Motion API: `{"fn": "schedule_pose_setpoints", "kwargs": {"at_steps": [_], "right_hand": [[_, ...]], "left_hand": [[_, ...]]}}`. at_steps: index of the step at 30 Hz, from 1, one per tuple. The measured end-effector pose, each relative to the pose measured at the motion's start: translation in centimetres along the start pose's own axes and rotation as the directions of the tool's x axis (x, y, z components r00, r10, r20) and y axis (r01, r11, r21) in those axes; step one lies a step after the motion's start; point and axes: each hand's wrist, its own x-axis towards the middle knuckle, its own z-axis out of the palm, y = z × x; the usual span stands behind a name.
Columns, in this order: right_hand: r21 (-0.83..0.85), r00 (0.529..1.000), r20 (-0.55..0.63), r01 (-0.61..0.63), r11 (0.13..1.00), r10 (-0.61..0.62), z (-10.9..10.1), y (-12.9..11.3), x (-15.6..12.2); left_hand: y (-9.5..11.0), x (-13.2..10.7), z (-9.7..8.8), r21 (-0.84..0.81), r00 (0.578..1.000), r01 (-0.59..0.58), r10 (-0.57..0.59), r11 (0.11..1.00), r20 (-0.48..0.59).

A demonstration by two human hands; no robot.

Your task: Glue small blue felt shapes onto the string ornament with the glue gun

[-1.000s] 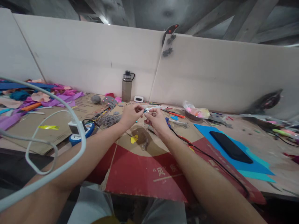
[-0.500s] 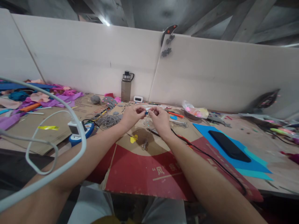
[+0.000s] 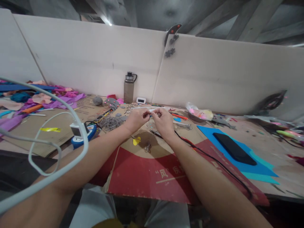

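Observation:
My left hand (image 3: 136,119) and my right hand (image 3: 164,122) meet above the middle of the table, fingertips pinched together. Between them is a small pale piece (image 3: 150,111), too small to name. Both hands hover over a brown and red cardboard sheet (image 3: 152,171). A small yellow scrap (image 3: 136,141) and a little grey shape (image 3: 147,147) lie on the cardboard just below the hands. A tangle of grey cord (image 3: 110,122) sits left of my left hand.
A grey bottle (image 3: 129,87) stands at the white partition. A black phone (image 3: 234,148) lies on blue sheets (image 3: 258,166) at the right. Purple and pink scraps (image 3: 42,99) cover the far left. A white cable (image 3: 47,152) loops near the camera. A black wire (image 3: 213,161) runs by my right arm.
Both hands have stayed together at the table's middle, shifting slightly nearer and lower. The blue bit seen between the fingers earlier is hidden; a pale piece shows instead.

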Motion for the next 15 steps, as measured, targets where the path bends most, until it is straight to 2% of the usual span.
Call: {"fn": "schedule_pose_setpoints", "kwargs": {"at_steps": [4,8,15], "right_hand": [[0.025,1.0,0.001,-0.001,1.0,0.001,0.03,-0.04,-0.14],[0.066,1.0,0.012,-0.014,0.998,0.013,0.05,-0.2,-0.41],[0.101,1.0,0.014,-0.016,0.995,0.015,0.06,-0.78,-0.67]], "left_hand": [[-0.01,-0.09,0.1,-0.112,0.989,0.146,-0.146,0.983,0.006],[0.2,-0.06,-0.09,-0.282,0.953,0.295,-0.304,0.913,0.013],[0.77,0.04,-0.4,-0.512,0.91,0.383,-0.41,0.769,0.064]]}}
